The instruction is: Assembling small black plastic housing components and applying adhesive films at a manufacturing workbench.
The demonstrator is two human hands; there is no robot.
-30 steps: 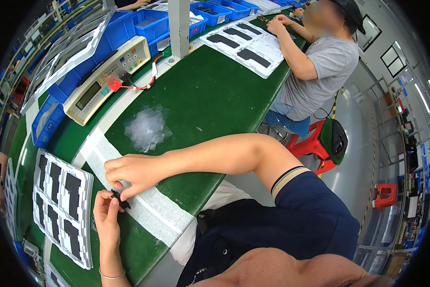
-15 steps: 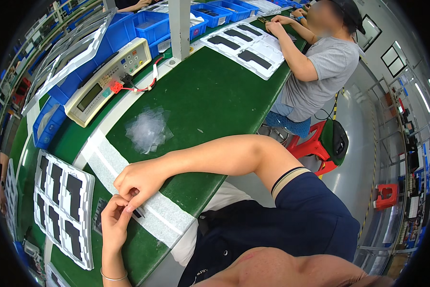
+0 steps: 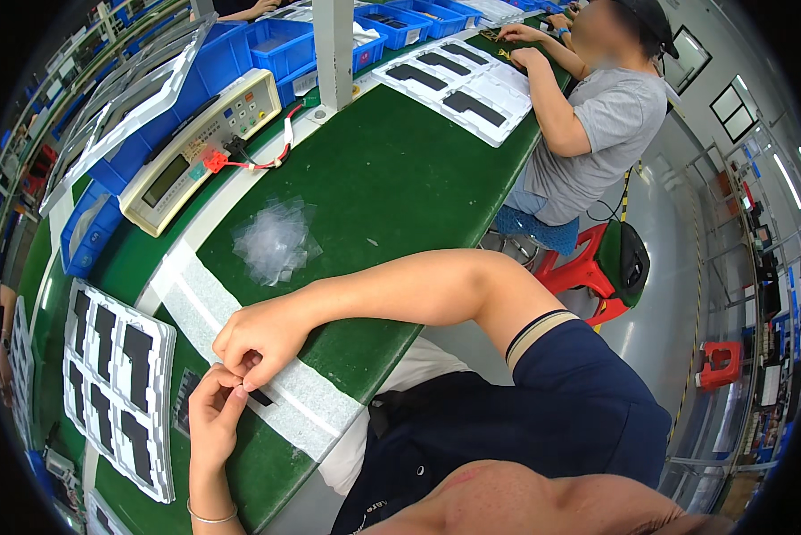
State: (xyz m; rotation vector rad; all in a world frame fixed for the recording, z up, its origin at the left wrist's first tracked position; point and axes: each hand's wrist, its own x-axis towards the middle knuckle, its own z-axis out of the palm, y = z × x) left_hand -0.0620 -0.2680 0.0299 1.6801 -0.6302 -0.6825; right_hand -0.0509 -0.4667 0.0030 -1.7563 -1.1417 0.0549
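Note:
My left hand (image 3: 213,403) and my right hand (image 3: 262,341) meet fingertip to fingertip over a pale textured strip of cloth (image 3: 316,406) on the green table. Both are closed in a pinch. What sits between the fingertips is too small and covered to name. Just below my right fingertips, a dark flat piece (image 3: 262,399) shows in part against the cloth; whether a hand grips it I cannot tell. Beside my left hand stands a white tray (image 3: 164,437) holding several black flat pieces. A dark, partly hidden item (image 3: 185,401) lies between tray and hand.
Beyond my right hand is a loose pile of clear film pieces (image 3: 277,242). A cream bench meter (image 3: 200,152) with red leads, blue bins (image 3: 280,45) and a post (image 3: 336,53) line the far side. A co-worker (image 3: 597,125) sits at the right by another white tray (image 3: 499,134).
My hands stay almost in place, with a small shift at the fingertips. The dark piece under them shows slightly differently. The co-worker's hands have moved a little.

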